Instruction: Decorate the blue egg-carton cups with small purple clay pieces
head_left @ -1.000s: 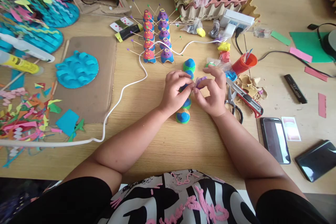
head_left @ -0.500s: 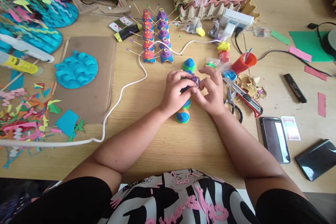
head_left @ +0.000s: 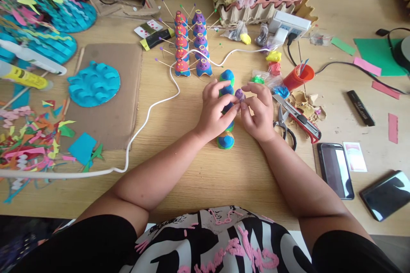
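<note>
A small purple lump, seemingly wrapped in thin plastic, is pinched between the fingertips of my left hand and my right hand. Behind my left fingers, a row of blue and green domes stands on the table, partly hidden by that hand. Its nearest dome shows some orange-brown. Farther back stand a red and blue row of faced domes and a purple and blue row, both with thin sticks poking out.
Right of my hands lie scissors, a box cutter and an orange cup. A white cable crosses the table to a power strip. Cardboard lies left; a phone lies right.
The blue and green row has shifted slightly and tilted differently beside my left hand. The purple lump has turned between my fingertips, and my right fingers have curled slightly.
</note>
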Available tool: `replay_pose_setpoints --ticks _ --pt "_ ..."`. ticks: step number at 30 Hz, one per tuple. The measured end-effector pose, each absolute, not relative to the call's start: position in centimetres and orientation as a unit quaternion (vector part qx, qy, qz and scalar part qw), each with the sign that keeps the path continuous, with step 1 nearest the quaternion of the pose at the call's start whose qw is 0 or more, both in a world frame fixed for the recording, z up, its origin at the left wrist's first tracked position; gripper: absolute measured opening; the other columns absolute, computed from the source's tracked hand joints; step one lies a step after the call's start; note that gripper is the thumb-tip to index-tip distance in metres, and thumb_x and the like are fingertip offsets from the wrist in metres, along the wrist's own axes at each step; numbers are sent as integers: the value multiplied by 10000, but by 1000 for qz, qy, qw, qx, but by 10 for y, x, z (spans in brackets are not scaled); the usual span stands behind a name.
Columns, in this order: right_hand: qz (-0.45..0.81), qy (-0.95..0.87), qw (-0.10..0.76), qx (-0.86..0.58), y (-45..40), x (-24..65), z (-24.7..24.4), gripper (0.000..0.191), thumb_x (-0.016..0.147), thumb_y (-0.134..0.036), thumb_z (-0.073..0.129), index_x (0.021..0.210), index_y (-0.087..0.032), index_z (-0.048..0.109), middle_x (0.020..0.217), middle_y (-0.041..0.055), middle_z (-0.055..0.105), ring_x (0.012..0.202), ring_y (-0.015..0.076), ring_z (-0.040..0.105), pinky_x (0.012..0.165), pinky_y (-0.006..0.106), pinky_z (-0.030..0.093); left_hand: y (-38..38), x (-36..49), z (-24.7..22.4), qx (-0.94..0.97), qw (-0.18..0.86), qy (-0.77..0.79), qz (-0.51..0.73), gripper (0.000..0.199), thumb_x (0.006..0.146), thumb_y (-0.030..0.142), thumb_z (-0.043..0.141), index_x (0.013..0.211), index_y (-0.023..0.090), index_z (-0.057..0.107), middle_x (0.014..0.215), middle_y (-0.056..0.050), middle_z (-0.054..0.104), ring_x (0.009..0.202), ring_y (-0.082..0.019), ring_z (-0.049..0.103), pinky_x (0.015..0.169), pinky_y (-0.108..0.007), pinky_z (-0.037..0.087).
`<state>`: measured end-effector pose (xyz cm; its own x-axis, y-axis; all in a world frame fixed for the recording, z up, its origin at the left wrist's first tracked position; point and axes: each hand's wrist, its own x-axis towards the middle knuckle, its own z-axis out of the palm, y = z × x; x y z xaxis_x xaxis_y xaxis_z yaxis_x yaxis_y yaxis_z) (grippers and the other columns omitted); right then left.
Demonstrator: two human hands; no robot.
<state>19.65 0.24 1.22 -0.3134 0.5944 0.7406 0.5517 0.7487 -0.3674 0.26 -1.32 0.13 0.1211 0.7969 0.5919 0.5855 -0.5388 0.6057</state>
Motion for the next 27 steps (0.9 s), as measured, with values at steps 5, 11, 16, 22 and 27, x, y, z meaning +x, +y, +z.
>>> replay_pose_setpoints --ticks 5,11,16,22,27 --pt "0 -811 465 -356 3 196 11 192 1115 -352 546 1026 -291 705 1315 107 791 1311 342 737 1149 671 590 -12 3 -3 738 105 459 483 192 1124 405 653 1020 271 743 1529 -62 672 1575 -300 495 1419 -556 395" --pt "-1 -807 469 -359 3 197 9 222 1090 -392 590 931 -287 704 1272 90 794 1270 325 737 1180 661 573 -14 2 3 742 83 453 488 159 1088 348 695 957 261 716 1450 -62 714 1529 -302 529 1387 -556 432" --pt "-9 -794 479 -374 -1 192 13 272 1075 -372 615 828 -267 655 1221 79 798 1231 309 739 1212 665 539 -15 1 4 747 79 449 484 147 1067 330 716 937 264 693 1429 -56 717 1518 -302 534 1390 -567 421" --pt "-34 -795 443 -413 -7 190 17 271 1044 -337 627 785 -257 618 1197 73 795 1253 309 722 1267 690 482 -14 0 4 748 84 438 491 113 1063 307 710 959 268 688 1439 -53 702 1530 -305 524 1400 -570 415" --pt "-92 -793 448 -402 -9 188 18 271 1011 -256 621 745 -251 573 1194 57 801 1188 272 735 1239 634 512 -13 -2 3 737 84 449 498 145 1075 312 693 940 266 663 1444 -57 702 1519 -295 527 1408 -542 403"
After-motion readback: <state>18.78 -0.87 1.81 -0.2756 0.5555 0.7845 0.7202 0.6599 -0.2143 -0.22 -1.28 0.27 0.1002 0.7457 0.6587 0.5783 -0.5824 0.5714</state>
